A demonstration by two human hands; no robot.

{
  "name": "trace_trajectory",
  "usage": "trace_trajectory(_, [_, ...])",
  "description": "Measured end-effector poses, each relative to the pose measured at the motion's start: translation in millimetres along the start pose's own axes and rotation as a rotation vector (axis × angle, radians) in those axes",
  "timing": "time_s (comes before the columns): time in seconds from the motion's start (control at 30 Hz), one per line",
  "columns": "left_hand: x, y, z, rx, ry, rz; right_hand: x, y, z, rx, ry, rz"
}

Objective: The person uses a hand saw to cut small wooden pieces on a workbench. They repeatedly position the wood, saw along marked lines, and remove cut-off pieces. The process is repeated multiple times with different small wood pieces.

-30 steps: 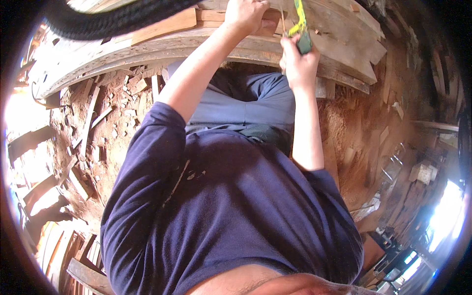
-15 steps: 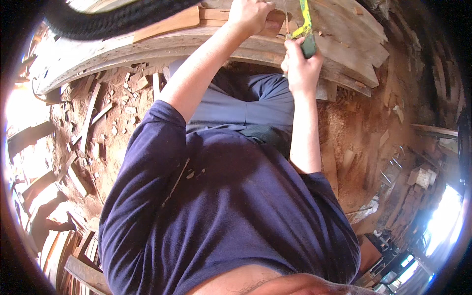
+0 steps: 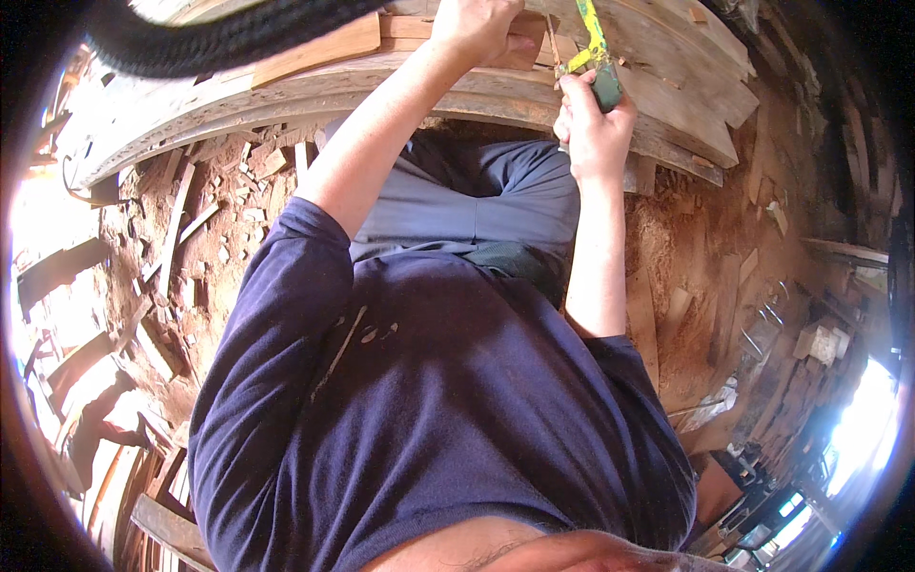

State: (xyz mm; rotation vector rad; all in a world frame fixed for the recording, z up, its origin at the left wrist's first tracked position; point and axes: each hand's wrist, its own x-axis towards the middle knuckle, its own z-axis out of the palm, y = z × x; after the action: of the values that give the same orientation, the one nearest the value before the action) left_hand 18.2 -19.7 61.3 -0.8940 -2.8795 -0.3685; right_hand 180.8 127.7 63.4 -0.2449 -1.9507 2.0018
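My right hand [image 3: 598, 124] is closed around the dark green handle of a hacksaw [image 3: 593, 38] with a yellow-green frame. Its thin blade stands beside a small piece of reddish-brown wood [image 3: 523, 55]. My left hand [image 3: 474, 30] is closed on that piece near the top edge of the view, and part of its fingers is cut off there. The piece lies over the thick, worn wooden bench [image 3: 667, 100]. Whether the blade touches the wood I cannot tell.
A flat plank [image 3: 319, 52] lies on the bench left of my left hand. A black braided strap or cable [image 3: 229, 38] crosses the upper left. Wood offcuts [image 3: 176, 229] litter the dusty ground at left, and stacked timber [image 3: 777, 400] stands at the right.
The hacksaw and my right hand have shifted slightly to the right. My left hand sits a little further left, and its grip looks the same.
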Motion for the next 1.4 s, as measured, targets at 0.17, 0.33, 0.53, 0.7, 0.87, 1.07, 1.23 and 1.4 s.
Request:
trace_trajectory(0.17, [4.4,-5.6,8.3,-0.003,0.055,0.059,-8.1,-0.9,6.4,-0.267,0.054,-0.1])
trace_trajectory(0.33, [-8.3,1.3,23.0,0.053,0.153,0.101,-3.8,-9.4,3.1,-0.134,0.037,0.011])
trace_trajectory(0.53, [-13.9,2.9,22.9,0.05,0.305,0.137,2.9,-1.9,13.6,-0.082,-0.005,-0.02])
trace_trajectory(0.7, [-7.1,-5.2,19.0,0.037,0.106,0.103,-8.6,-2.8,6.4,-0.135,0.032,-0.015])
trace_trajectory(0.87, [-3.9,-9.7,24.0,0.006,0.151,0.097,-3.9,-4.1,2.8,-0.055,0.019,0.02])
trace_trajectory(1.07, [-4.6,-10.2,24.3,0.049,0.117,0.111,-10.5,-10.8,12.8,-0.046,0.062,0.025])
trace_trajectory(1.23, [-4.2,-11.6,22.5,0.062,0.111,0.094,9.2,-6.5,4.7,0.054,0.023,0.048])
trace_trajectory(1.4, [-2.0,-10.0,20.6,0.038,0.173,0.101,3.0,24.8,1.9,0.086,-0.022,-0.094])
